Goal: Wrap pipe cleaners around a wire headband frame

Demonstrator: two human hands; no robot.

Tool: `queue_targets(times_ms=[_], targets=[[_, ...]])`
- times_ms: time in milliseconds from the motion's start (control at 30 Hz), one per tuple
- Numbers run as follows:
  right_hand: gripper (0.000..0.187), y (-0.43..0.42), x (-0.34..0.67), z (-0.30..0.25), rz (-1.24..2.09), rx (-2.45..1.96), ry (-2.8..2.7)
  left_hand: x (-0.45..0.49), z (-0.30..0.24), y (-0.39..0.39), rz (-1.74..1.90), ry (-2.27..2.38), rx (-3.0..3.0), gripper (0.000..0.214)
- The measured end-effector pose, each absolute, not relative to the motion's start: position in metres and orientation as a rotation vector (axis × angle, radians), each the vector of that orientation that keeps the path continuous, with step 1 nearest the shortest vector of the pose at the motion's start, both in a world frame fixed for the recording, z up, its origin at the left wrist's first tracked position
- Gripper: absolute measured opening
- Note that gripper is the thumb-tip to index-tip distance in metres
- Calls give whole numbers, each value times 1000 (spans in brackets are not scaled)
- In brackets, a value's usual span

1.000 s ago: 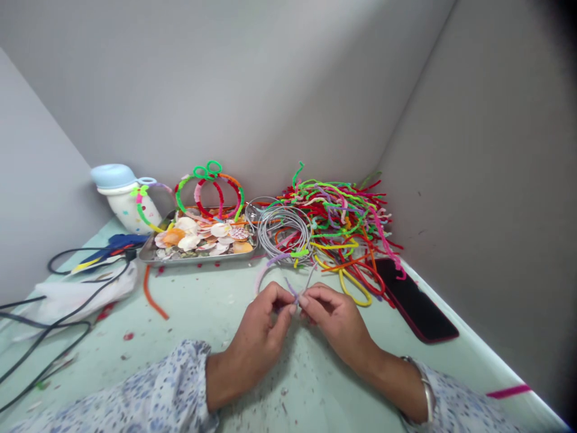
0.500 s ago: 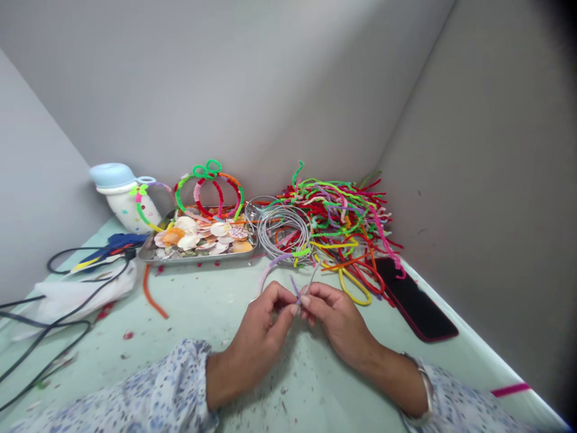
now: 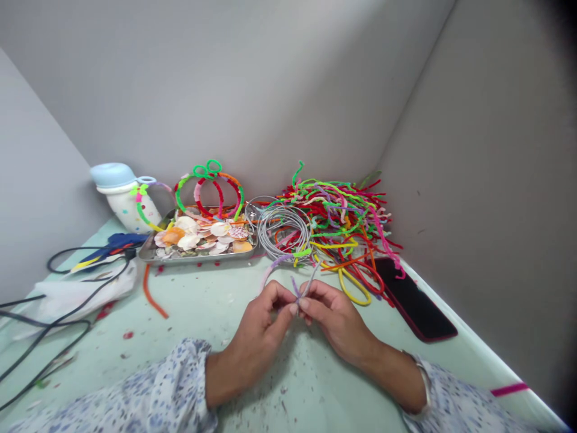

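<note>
Close together at the middle of the table, my left hand [image 3: 261, 328] and my right hand [image 3: 340, 322] are both closed in a pinch. Between their fingertips, a short purple pipe cleaner end [image 3: 294, 285] crosses a thin grey wire [image 3: 311, 278]. The wire rises from beside my right fingertips. Behind my left fingers curves a strip wrapped in lilac and green pipe cleaner [image 3: 280, 260]; its lower part is hidden by my hand. Just beyond lies a coil of grey wire [image 3: 264, 240], next to a heap of coloured pipe cleaners [image 3: 342, 207].
A metal tray [image 3: 198, 260] holds shells, with pipe cleaner rings [image 3: 241, 195] standing on it. At left are a white bottle [image 3: 128, 210], blue-handled tool [image 3: 124, 242], plastic bag [image 3: 90, 294] and black cable [image 3: 49, 326]. An orange strip [image 3: 151, 294] lies nearby; a phone [image 3: 417, 304] lies right.
My right fingers have shifted slightly at the crossing, and the grey wire leans a little further right. My left hand has hardly moved.
</note>
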State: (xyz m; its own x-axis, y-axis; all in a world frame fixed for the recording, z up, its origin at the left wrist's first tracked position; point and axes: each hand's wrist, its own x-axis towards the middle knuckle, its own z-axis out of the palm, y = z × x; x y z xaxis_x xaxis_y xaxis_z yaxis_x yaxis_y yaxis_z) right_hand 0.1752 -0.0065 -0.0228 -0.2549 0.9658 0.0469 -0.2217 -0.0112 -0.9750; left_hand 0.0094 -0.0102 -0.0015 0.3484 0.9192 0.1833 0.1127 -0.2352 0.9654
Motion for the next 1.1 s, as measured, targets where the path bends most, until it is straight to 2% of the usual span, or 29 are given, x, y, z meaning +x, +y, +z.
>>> queue_targets(times_ms=[233, 767, 1100], targets=[[21, -7, 176, -24, 1528, -854, -1250, 9, -2, -10, 991, 957, 1622, 13], [17, -6, 176, -24, 1609, -794, -1233, 10, -2, -9, 998, 873, 1570, 8], [21, -3, 174, -21, 1626, -783, -1016, 10, -2, -8, 1056, 870, 1582, 5]])
